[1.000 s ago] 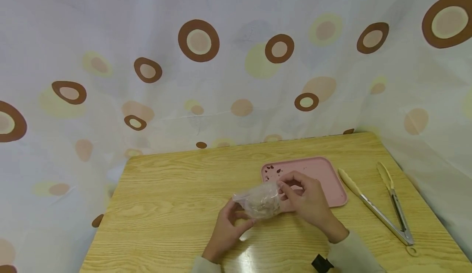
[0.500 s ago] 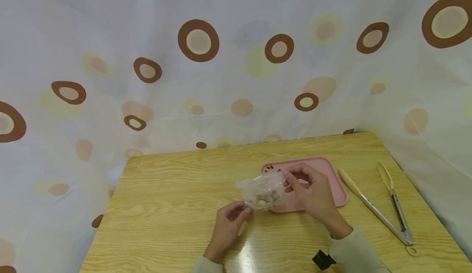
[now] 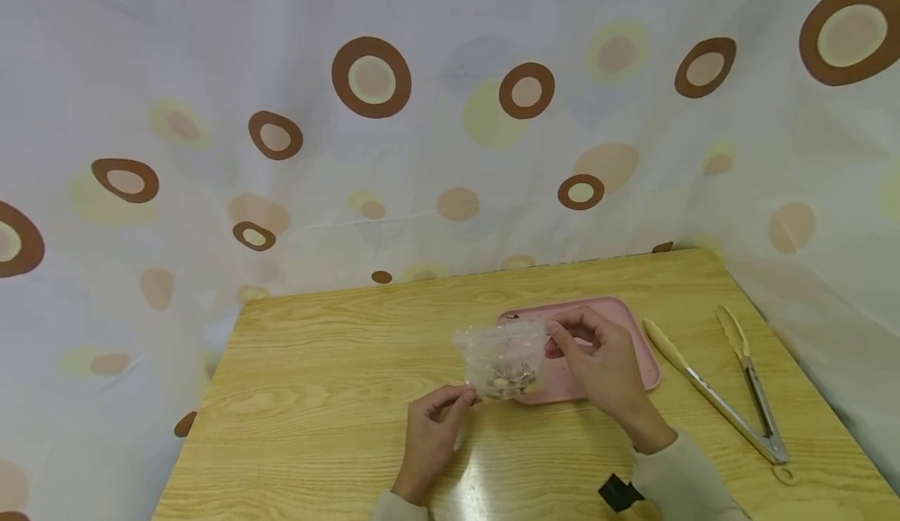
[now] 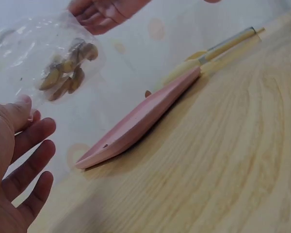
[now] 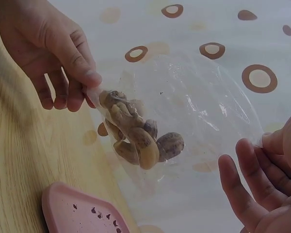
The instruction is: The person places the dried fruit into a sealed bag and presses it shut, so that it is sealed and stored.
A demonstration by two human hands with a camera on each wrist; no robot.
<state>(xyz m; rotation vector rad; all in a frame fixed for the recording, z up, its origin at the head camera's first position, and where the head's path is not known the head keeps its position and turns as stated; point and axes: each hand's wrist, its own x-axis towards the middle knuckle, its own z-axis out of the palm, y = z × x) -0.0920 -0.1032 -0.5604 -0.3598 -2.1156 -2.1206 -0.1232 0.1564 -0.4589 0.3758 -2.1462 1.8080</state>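
A clear plastic bag (image 3: 502, 349) is held up between both hands, in front of the pink tray. Several curved, brown-skinned cashew-like nuts (image 5: 145, 148) lie together along its lower part. My left hand (image 3: 432, 431) pinches the bag's lower left corner between thumb and forefinger, the other fingers spread in the left wrist view. At the upper right corner, my right hand (image 3: 601, 361) pinches the plastic, as the right wrist view also shows. The bag hangs spread out flat, and the nuts show through it.
Behind the bag, the pink tray (image 3: 643, 369) carries small dark flakes (image 5: 99, 214). A pair of metal tongs with cream tips (image 3: 734, 421) lies spread on the wooden table (image 3: 337, 365) at the right. A dotted curtain (image 3: 422, 115) hangs behind the table.
The bag has risen and been drawn out flatter, so its nuts show more plainly. My right hand has moved up and slightly right; the left now pinches the corner.
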